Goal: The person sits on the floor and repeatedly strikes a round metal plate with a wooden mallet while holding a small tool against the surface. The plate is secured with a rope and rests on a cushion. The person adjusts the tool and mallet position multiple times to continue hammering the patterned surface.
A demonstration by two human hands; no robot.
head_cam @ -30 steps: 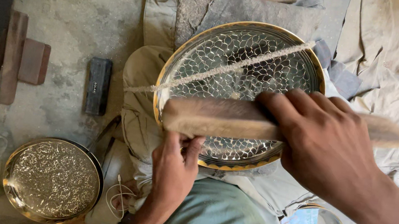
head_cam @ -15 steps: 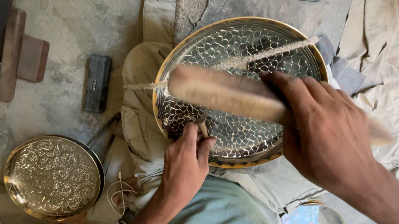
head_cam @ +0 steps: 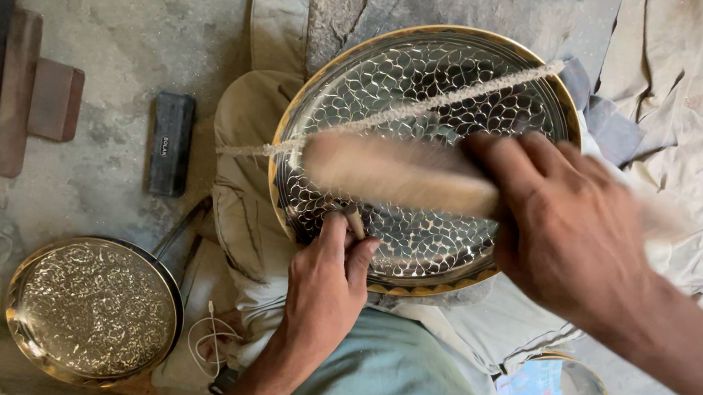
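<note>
A round engraved metal plate (head_cam: 430, 158) with a scale-like pattern and a brass-coloured rim sits in the upper middle of the frame, resting on my lap over beige cloth (head_cam: 251, 165). My left hand (head_cam: 325, 286) grips its lower edge, fingers curled, with a small chisel-like tool (head_cam: 354, 222) pinched upright between them against the plate's face. My right hand (head_cam: 567, 228) is closed fully around a pale wooden mallet (head_cam: 392, 171), which lies blurred across the middle of the plate. A twisted cord (head_cam: 400, 113) runs diagonally over the plate from its upper right rim towards the left. At the lower left, on the dusty floor, lies a second, smaller engraved round plate (head_cam: 93, 308). Above it, a dark rectangular block (head_cam: 169, 143) lies near reddish wooden pieces (head_cam: 35, 103) at the left edge.
</note>
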